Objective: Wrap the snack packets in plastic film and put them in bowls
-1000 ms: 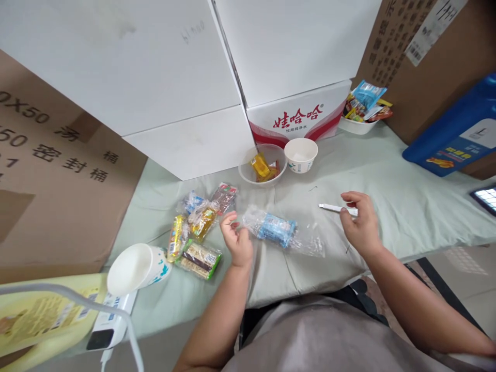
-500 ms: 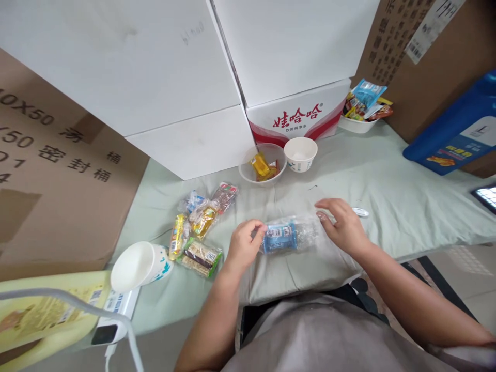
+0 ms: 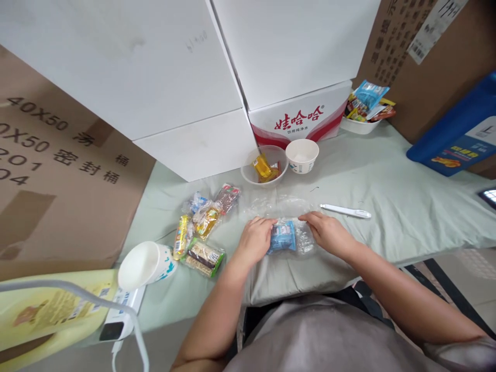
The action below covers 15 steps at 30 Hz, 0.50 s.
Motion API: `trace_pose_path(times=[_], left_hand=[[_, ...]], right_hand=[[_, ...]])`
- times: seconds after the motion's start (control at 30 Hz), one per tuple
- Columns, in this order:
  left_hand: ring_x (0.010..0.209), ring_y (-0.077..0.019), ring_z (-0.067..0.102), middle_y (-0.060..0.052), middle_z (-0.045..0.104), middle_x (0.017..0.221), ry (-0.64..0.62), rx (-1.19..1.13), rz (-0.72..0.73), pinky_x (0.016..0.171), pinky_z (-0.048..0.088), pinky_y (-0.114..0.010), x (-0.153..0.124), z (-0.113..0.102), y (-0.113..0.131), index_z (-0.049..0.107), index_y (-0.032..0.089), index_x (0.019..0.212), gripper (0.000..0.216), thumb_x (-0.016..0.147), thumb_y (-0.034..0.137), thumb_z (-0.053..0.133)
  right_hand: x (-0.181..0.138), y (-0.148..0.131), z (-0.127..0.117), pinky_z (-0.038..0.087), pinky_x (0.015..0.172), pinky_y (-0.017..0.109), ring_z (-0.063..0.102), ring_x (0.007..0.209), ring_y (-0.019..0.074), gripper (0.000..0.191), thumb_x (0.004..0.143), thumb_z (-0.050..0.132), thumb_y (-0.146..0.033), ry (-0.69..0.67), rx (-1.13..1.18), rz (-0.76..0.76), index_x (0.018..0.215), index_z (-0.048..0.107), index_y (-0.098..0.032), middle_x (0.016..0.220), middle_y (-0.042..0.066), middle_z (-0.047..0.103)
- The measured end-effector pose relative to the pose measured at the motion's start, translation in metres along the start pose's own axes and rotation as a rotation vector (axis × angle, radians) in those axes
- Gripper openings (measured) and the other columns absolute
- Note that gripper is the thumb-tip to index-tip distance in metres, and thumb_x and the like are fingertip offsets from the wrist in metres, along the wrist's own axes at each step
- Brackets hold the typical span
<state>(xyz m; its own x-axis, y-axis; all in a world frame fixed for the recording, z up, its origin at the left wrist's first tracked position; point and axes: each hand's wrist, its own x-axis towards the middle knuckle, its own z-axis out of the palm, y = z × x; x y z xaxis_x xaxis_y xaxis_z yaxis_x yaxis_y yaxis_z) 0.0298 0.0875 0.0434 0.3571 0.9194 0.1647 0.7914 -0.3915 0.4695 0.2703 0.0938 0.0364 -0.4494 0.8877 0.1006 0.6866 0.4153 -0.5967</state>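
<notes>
A blue snack packet (image 3: 283,237) lies on the green cloth in front of me, wrapped in clear plastic film (image 3: 306,241). My left hand (image 3: 256,239) holds the packet's left end, thumb and fingers closed on it through the film. On the other side, my right hand (image 3: 326,233) pinches the upper right part of the film. Loose film spreads flat beyond both hands. Just past my right hand rests a slim white pen-shaped tool (image 3: 346,211). To the left lie several wrapped snacks, among them a green-edged cracker pack (image 3: 203,257) and a yellow packet (image 3: 181,237).
A clear bowl (image 3: 248,175) with yellow packets stands beside a white paper bowl (image 3: 302,160) against stacked white boxes (image 3: 194,67). Another paper bowl (image 3: 135,266) leans at left. A full snack bowl (image 3: 360,126) and blue jug (image 3: 453,134) are at right.
My right hand has moved left and closed on the film. The film now bunches closer around the blue packet and spreads behind it. The white tool is fully uncovered.
</notes>
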Motion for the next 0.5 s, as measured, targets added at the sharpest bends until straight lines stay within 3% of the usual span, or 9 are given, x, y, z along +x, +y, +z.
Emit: trace_pose_path(times=[0.13, 0.2, 0.3, 0.4, 0.5], left_hand=[[0.087, -0.0210, 0.067, -0.005, 0.072, 0.096, -0.081, -0.042, -0.149, 0.079, 0.052, -0.033, -0.002, 0.000, 0.003, 0.069, 0.024, 0.102, 0.022, 0.088, 0.019, 0.052], [0.080, -0.0217, 0.066, -0.005, 0.071, 0.089, -0.171, -0.029, -0.214, 0.074, 0.051, -0.032, -0.001, -0.002, 0.008, 0.069, 0.023, 0.097, 0.017, 0.084, 0.031, 0.063], [0.082, -0.0253, 0.065, -0.007, 0.068, 0.089, -0.264, 0.005, -0.248, 0.072, 0.050, -0.034, -0.001, -0.003, 0.018, 0.068, 0.021, 0.094, 0.034, 0.069, 0.042, 0.077], [0.087, -0.0277, 0.063, -0.007, 0.066, 0.091, -0.322, -0.040, -0.237, 0.073, 0.049, -0.036, -0.002, -0.004, 0.026, 0.064, 0.020, 0.093, 0.045, 0.056, 0.037, 0.085], [0.076, -0.0220, 0.061, -0.002, 0.064, 0.083, -0.350, -0.279, -0.305, 0.066, 0.049, -0.032, 0.001, -0.010, 0.022, 0.059, 0.020, 0.092, 0.046, 0.056, 0.032, 0.084]], right_hand=[[-0.004, 0.001, -0.002, 0.051, 0.088, 0.037, 0.067, 0.098, 0.0240, 0.039, 0.088, 0.059, -0.024, -0.196, -0.004, 0.111, 0.127, 0.060, -0.019, 0.111, 0.010, 0.069], [-0.007, 0.001, 0.000, 0.051, 0.085, 0.036, 0.067, 0.097, 0.0262, 0.059, 0.079, 0.072, -0.033, -0.271, -0.041, 0.120, 0.134, 0.055, -0.018, 0.119, 0.013, 0.064], [-0.012, 0.000, 0.005, 0.050, 0.083, 0.038, 0.066, 0.098, 0.0298, 0.087, 0.067, 0.082, -0.042, -0.322, -0.108, 0.103, 0.142, 0.046, -0.018, 0.130, 0.017, 0.055], [-0.015, -0.002, 0.007, 0.049, 0.080, 0.037, 0.066, 0.095, 0.0302, 0.096, 0.062, 0.085, -0.042, -0.356, -0.160, 0.089, 0.145, 0.041, -0.019, 0.130, 0.017, 0.053], [-0.017, -0.004, 0.007, 0.050, 0.079, 0.037, 0.066, 0.093, 0.0300, 0.093, 0.064, 0.084, -0.042, -0.356, -0.182, 0.089, 0.143, 0.043, -0.019, 0.129, 0.016, 0.053]])
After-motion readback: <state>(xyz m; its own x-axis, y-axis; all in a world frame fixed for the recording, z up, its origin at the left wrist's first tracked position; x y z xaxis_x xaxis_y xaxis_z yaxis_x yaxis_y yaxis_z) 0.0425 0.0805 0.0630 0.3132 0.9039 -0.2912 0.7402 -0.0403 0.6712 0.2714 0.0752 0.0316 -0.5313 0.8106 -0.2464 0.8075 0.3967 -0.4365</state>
